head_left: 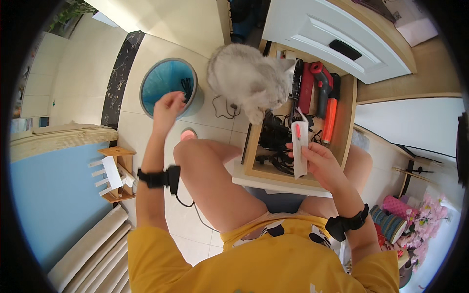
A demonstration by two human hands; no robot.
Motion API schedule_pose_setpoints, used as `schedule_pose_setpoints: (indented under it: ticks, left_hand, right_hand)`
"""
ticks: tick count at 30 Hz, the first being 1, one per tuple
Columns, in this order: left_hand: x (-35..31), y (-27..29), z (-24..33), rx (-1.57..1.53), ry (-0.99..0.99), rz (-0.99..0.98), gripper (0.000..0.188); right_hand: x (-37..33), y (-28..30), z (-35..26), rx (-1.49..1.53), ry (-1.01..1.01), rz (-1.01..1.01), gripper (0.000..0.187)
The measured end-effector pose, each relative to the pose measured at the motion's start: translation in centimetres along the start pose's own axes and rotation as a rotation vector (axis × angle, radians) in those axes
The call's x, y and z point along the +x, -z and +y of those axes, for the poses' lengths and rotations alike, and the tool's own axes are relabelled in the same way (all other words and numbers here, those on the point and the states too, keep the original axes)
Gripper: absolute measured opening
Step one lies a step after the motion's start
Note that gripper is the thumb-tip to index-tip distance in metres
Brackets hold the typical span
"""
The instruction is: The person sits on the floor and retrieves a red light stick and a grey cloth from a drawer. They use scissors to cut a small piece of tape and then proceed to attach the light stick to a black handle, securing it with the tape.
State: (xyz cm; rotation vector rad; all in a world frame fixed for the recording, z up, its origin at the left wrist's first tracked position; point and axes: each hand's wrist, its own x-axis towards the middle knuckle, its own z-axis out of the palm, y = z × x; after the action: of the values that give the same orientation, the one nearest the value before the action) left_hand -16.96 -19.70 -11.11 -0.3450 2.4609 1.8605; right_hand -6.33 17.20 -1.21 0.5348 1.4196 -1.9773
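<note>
My left hand (169,104) is over the near right rim of a round bin (145,100) lined with a blue bag. Its fingers are curled together. Some black strands (186,87), like a short cable, show right at the fingertips; whether they are gripped or lie in the bin I cannot tell. My right hand (317,163) holds a narrow white packet (300,161) with a red mark, its top end loose, between thumb and fingers. The packet is above an open wooden drawer (348,117), whose near left part holds tangled black cables (276,134).
A grey cat (239,73) stands between bin and drawer, head and paw over the drawer's edge. In the drawer lie a red and grey tool (322,88), an orange-red tube (330,122) and a dark red box (306,88). A wooden rack (117,173) stands at left.
</note>
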Motion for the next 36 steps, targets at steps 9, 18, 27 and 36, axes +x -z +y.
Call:
schedule_pose_setpoints:
  ticks: [9,18,27,36]
  left_hand:
    - [-18.0,-12.8,10.0,-0.111,0.023,-0.647,0.020]
    - [-22.1,-14.1,12.5,0.033,0.020,-0.656,0.027]
    - [-24.2,-13.9,13.1,0.194,-0.460,-0.533,0.021]
    - [-25.0,-14.3,13.6,0.081,-0.567,-0.609,0.011]
  right_hand:
    - [-1.0,-1.7,1.5,0.234,0.053,-0.177,0.030]
    - [-3.8,0.5,-1.4,0.037,0.391,-0.084,0.033]
    - [-5.5,1.7,-1.8,0.159,0.359,-0.279,0.036]
    - [-6.1,1.9,-1.8,0.128,0.364,-0.335,0.039]
